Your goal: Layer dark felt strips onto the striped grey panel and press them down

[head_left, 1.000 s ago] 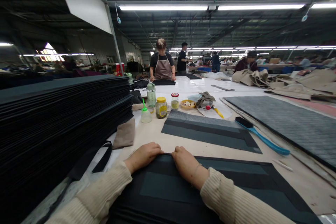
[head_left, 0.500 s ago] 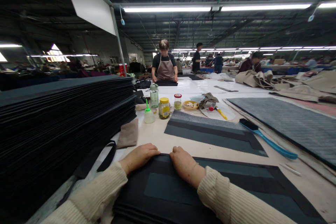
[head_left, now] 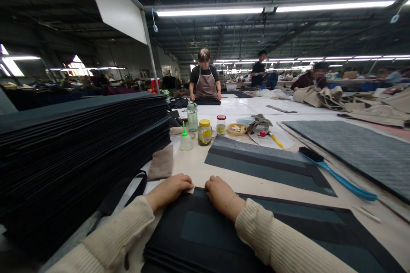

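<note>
A black fabric panel with dark blue-green patches (head_left: 205, 228) lies before me on top of folded dark layers. At its far left corner is my left hand (head_left: 169, 190), its fingers curled together; a small pale patch shows under the fingertips, and I cannot tell what they pinch. My right hand (head_left: 221, 194) closes its bent fingers over the panel's far edge, wrist resting above the cloth. A second dark panel with a grey strip (head_left: 256, 168) lies flat beyond my hands. To the left rises a tall stack of dark panels (head_left: 96, 145).
A green-tipped glue bottle (head_left: 186, 140), a yellow-lidded jar (head_left: 204, 133), a red-lidded jar (head_left: 221, 125) and a yellow dish (head_left: 237, 131) stand ahead. A blue-handled brush (head_left: 342, 179) lies right, near a grey sheet (head_left: 355, 145). A person in an apron (head_left: 206, 83) works opposite.
The view has swung slightly left, so things appear shifted right. My left fingers have drawn back a little from the panel's corner; my right hand stays at its far edge.
</note>
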{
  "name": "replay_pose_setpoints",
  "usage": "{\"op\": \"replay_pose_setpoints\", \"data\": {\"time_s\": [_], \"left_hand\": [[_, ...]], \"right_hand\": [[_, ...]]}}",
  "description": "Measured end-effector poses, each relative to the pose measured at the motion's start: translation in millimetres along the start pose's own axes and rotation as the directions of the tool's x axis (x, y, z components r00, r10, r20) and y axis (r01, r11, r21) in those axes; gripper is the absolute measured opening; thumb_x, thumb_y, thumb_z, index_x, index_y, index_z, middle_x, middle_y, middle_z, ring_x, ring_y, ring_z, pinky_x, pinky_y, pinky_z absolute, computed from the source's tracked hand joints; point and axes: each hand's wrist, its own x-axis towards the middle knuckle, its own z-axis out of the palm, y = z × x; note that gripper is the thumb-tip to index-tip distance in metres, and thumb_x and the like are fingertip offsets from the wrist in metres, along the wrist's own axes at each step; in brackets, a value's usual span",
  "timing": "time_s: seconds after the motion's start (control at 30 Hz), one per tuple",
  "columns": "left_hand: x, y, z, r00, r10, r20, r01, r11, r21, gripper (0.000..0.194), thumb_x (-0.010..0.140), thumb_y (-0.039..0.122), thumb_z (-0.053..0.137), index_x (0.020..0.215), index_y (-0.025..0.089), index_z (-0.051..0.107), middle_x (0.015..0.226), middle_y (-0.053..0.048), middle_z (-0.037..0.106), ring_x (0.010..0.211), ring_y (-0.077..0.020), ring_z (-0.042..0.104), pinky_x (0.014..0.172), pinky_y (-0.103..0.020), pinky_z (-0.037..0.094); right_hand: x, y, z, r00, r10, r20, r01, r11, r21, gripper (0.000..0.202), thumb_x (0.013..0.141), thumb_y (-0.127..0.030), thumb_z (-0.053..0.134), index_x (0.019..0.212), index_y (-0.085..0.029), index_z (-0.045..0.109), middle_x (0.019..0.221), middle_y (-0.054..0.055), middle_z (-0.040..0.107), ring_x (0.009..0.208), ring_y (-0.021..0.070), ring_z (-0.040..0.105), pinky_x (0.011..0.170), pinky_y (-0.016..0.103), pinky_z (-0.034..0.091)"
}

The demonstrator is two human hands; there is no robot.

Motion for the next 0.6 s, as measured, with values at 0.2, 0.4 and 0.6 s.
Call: {"op": "replay_pose_setpoints", "data": {"time_s": [0.2, 0.4, 0.6], "left_hand": [[1, 3, 7.0, 0.929, -0.351, -0.114, 0.299, 0.898, -0.323, 0.023, 0.085, 0.023, 0.046, 0.1, 0.015, 0.062, 0.101, -0.007, 0.063, 0.092, -0.0164, 0.058, 0.083, -0.027, 0.045], [32, 49, 0.1, 0.964, -0.267, -0.009, 0.263, 0.953, -0.148, 0.021, 0.078, 0.021, 0.053, 0.095, 0.02, 0.065, 0.094, -0.003, 0.065, 0.09, -0.0178, 0.057, 0.084, -0.027, 0.042], [26, 55, -36.5, 0.946, -0.278, -0.167, 0.253, 0.955, -0.154, 0.022, 0.082, 0.03, 0.046, 0.09, 0.021, 0.064, 0.092, -0.003, 0.065, 0.087, -0.0191, 0.058, 0.081, -0.028, 0.044]], "right_hand": [[5, 12, 7, 0.995, 0.092, -0.045, -0.085, 0.988, 0.127, 0.016, 0.074, -0.017, 0.058, 0.088, -0.014, 0.063, 0.094, 0.009, 0.063, 0.091, 0.0193, 0.056, 0.076, 0.027, 0.038], [-6, 19, -1, 0.996, 0.063, -0.057, -0.049, 0.975, 0.216, 0.024, 0.077, -0.016, 0.054, 0.1, -0.016, 0.06, 0.094, 0.005, 0.065, 0.085, 0.0146, 0.058, 0.072, 0.022, 0.039], [-94, 106, -49, 1.0, -0.004, -0.001, 0.004, 0.984, 0.179, 0.021, 0.082, -0.029, 0.049, 0.083, -0.017, 0.067, 0.083, 0.006, 0.065, 0.078, 0.0183, 0.059, 0.074, 0.027, 0.041]]}}
